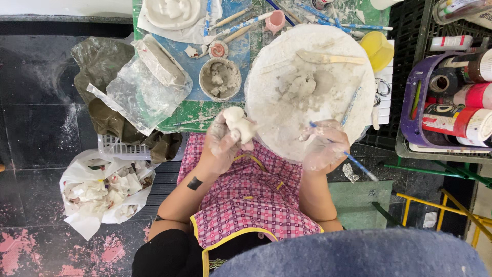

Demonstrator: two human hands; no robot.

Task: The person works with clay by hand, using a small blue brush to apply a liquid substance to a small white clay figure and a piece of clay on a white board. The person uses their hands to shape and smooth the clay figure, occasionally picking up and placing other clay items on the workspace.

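Observation:
My left hand [221, 144], coated in pale clay, grips a small white clay figure [239, 124] above my lap. My right hand [323, 149], also clay-smeared, holds a thin blue-handled sculpting tool [359, 164] that runs from near the figure's side down to the right. Both hands hover at the near edge of a round white work board [338, 56] carrying a lump of grey clay [300, 84] and a wooden spatula [328, 58]. A pink checked apron [251, 200] covers my lap below.
A small bowl of clay bits [220, 78], a wrapped clay block in plastic [156, 61], several blue brushes [328, 15] and a yellow sponge [377, 48] lie on the table. A purple basket of paint tubes [451, 97] stands right; a white bag of scraps [102, 192] sits on the floor left.

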